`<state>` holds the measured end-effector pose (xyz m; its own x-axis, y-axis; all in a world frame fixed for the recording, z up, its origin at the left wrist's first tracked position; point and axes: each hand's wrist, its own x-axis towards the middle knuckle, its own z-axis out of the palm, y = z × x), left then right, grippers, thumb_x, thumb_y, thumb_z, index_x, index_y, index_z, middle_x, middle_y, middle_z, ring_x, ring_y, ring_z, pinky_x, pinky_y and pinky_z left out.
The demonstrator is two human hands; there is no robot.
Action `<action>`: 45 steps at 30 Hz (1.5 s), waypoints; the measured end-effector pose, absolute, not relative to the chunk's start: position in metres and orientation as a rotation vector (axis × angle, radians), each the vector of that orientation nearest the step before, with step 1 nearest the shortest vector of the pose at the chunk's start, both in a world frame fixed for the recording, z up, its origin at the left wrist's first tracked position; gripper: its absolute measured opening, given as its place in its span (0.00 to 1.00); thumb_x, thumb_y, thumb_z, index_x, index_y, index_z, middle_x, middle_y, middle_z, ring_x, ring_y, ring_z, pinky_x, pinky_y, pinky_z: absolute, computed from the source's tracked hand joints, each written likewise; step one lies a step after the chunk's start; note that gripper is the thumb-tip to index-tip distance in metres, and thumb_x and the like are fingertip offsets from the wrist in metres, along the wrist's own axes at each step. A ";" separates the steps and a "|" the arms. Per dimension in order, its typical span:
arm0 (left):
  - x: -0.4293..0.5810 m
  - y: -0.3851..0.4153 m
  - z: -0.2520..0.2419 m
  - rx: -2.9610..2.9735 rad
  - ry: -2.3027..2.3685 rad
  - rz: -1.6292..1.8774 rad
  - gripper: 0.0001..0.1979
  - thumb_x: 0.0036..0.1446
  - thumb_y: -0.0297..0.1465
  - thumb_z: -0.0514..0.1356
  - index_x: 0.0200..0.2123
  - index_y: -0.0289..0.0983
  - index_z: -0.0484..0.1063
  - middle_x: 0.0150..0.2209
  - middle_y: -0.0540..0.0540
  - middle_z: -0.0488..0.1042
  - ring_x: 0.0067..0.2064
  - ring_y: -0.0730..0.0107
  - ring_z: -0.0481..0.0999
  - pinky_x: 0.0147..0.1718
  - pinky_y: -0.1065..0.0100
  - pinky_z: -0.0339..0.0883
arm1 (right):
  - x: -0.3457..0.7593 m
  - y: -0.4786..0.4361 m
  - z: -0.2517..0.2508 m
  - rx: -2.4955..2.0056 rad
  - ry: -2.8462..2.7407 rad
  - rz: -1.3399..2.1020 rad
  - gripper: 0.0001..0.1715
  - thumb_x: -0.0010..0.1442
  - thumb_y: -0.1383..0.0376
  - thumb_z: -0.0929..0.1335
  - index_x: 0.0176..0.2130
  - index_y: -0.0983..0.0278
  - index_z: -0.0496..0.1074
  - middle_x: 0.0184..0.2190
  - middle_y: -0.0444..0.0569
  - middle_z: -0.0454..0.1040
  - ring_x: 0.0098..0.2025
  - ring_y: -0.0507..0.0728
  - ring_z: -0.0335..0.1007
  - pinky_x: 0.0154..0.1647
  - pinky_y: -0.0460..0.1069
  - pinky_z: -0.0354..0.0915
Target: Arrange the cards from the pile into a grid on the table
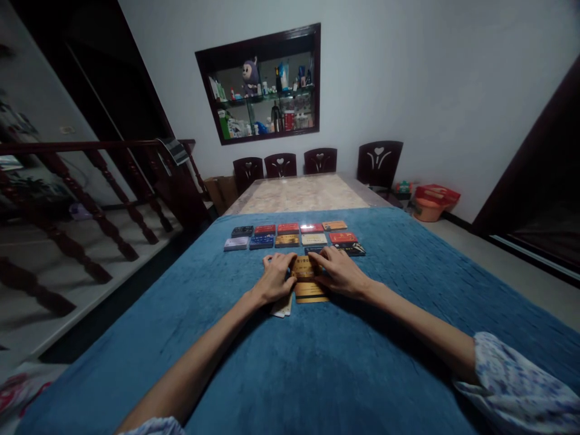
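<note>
A gold card, perhaps a small stack, is held by its two sides between my hands. My left hand is closed, thumb and fingers pinching the left edge. On the other side, my right hand grips the right edge. Another gold card with a dark stripe lies just below, nearer to me. Pale cards stick out from under my left hand. Beyond my hands, small card stacks sit in rows: a lavender stack, a blue stack, a cream stack and a black stack among them.
A blue cloth covers the near part of the long table; its far marbled top is bare. Dark chairs stand around the far end. A wooden railing runs at left, and an orange bucket sits at right.
</note>
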<state>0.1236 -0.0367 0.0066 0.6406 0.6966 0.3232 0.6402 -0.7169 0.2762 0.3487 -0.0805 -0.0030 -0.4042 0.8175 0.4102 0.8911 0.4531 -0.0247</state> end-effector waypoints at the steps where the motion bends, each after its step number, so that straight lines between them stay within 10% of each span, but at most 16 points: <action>1: 0.123 -0.035 0.006 2.729 1.111 0.609 0.26 0.54 0.26 0.60 0.57 0.38 0.65 0.53 0.40 0.74 0.55 0.51 0.68 0.55 0.50 0.53 | 0.348 -0.081 -0.002 -1.459 -2.351 -0.287 0.31 0.60 0.62 0.70 0.60 0.65 0.66 0.46 0.58 0.69 0.47 0.63 0.63 0.44 0.55 0.59; 45: 0.123 0.070 0.037 2.882 1.354 0.177 0.22 0.52 0.24 0.57 0.52 0.40 0.67 0.57 0.36 0.67 0.62 0.44 0.58 0.53 0.40 0.54 | 0.316 0.031 0.040 -1.826 -2.512 -0.223 0.23 0.61 0.58 0.68 0.55 0.61 0.71 0.54 0.62 0.68 0.56 0.70 0.59 0.51 0.63 0.63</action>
